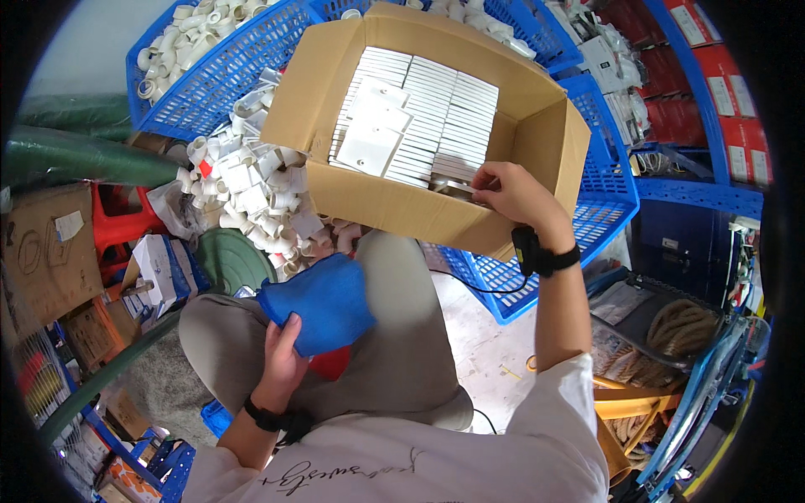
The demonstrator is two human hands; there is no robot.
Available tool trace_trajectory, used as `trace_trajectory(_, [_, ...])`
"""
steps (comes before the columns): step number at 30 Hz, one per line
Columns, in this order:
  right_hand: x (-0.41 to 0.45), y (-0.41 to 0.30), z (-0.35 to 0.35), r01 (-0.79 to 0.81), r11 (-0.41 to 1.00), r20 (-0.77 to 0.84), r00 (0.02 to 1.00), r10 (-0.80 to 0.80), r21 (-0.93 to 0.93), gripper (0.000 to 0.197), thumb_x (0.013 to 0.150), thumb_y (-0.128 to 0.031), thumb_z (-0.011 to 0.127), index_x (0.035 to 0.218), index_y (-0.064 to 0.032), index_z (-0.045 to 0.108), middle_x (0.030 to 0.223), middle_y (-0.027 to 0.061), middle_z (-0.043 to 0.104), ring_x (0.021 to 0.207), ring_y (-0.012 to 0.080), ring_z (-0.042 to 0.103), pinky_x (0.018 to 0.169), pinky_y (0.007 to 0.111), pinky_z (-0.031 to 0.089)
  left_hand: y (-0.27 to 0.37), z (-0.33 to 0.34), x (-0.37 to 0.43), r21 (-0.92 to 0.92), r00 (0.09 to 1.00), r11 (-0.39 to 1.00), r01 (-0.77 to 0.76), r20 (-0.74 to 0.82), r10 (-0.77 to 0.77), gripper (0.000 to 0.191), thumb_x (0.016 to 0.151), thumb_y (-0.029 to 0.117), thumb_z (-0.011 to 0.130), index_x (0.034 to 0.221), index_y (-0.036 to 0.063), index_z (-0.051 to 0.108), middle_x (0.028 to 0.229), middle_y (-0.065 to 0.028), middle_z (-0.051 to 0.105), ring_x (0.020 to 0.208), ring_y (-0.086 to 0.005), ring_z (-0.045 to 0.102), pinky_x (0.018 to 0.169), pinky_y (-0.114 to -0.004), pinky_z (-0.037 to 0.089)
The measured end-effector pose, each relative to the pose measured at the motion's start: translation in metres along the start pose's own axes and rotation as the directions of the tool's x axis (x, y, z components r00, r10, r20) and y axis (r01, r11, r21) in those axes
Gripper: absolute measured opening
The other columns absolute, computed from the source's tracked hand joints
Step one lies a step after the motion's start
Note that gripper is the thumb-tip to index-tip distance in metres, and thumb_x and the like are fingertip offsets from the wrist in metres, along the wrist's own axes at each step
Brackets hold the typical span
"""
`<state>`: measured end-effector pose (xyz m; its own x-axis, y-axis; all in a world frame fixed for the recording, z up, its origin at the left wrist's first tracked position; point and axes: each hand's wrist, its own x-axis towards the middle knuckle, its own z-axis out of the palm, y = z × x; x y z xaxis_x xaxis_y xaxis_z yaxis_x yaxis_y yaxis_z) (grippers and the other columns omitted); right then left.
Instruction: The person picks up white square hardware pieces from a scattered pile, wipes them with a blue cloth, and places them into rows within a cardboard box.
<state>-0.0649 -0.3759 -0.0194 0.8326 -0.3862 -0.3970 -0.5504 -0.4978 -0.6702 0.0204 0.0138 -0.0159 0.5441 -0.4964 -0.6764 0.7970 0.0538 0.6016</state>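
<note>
My left hand [286, 358] grips a folded blue cloth [327, 305] over my lap, thumb on top. My right hand [519, 192] reaches over the near wall of an open cardboard box [402, 217]. Its thumb and fingertips pinch the end of a white plate [462, 186] by the near end of the rows, partly hidden by the fingers. Inside the box, thin white plates [449, 113] stand on edge in tight rows. Several flat white plates [371, 148], each with a small hole, lie overlapped on top at the left.
Blue plastic crates [251, 69] surround the box, one holding white pipe fittings [188, 38]. More fittings and white plates [251, 182] are heaped left of the box. A red stool [122, 214] and green round lid [233, 261] stand left; coiled rope [682, 330] lies right. A cable [481, 289] hangs by my right wrist.
</note>
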Motion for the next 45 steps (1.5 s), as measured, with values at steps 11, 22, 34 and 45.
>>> trace_trajectory(11, [0.033, 0.013, 0.008, -0.087, 0.996, 0.443, 0.893, 0.077, 0.002, 0.023, 0.081, -0.019, 0.058, 0.097, -0.0018, 0.060, 0.086, 0.0106, 0.062, 0.080, 0.0180, 0.057, 0.071, 0.030, 0.045, 0.000, -0.001, -0.006, 0.009, 0.998, 0.998, -0.059, 0.039, 0.059, 0.047, 0.089, 0.021, 0.050, 0.127, -0.0016, 0.034, 0.122, -0.0167, 0.047, 0.108, -0.0280, 0.051, 0.091, -0.043, 0.043])
trace_trajectory(22, [0.046, -0.069, -0.012, 0.107, 0.982, 0.080, 0.992, -0.096, -0.153, 0.034, 0.083, -0.024, 0.057, 0.107, -0.0001, 0.056, 0.101, 0.0189, 0.061, 0.095, 0.0311, 0.058, 0.082, 0.036, 0.045, 0.003, -0.004, -0.014, -0.148, 0.994, 0.988, -0.053, 0.091, 0.067, 0.041, 0.088, 0.011, 0.049, 0.125, -0.0029, 0.038, 0.122, -0.0134, 0.049, 0.112, -0.0223, 0.049, 0.095, -0.037, 0.039])
trace_trajectory(34, [0.130, -0.054, 0.023, 0.098, 0.931, -0.027, 0.993, -0.114, -0.351, 0.028, 0.069, -0.020, 0.070, 0.084, 0.0015, 0.061, 0.074, 0.0108, 0.063, 0.067, 0.0194, 0.060, 0.063, 0.031, 0.048, -0.006, -0.013, -0.014, -0.144, 0.959, 0.980, -0.138, 0.229, 0.169, 0.047, 0.085, 0.014, 0.055, 0.126, -0.0026, 0.038, 0.117, -0.0133, 0.052, 0.105, -0.0232, 0.053, 0.092, -0.038, 0.043])
trace_trajectory(45, [-0.052, -0.109, 0.001, 0.341, 0.935, -0.584, 0.741, -0.331, -0.096, 0.014, 0.071, -0.005, 0.074, 0.079, 0.0014, 0.063, 0.067, 0.0005, 0.056, 0.058, 0.0037, 0.049, 0.051, 0.018, 0.039, -0.001, -0.007, -0.013, -0.260, 0.928, 0.946, -0.193, 0.264, 0.261, 0.040, 0.085, 0.008, 0.056, 0.122, 0.0004, 0.043, 0.111, -0.0110, 0.056, 0.096, -0.0215, 0.058, 0.083, -0.037, 0.049])
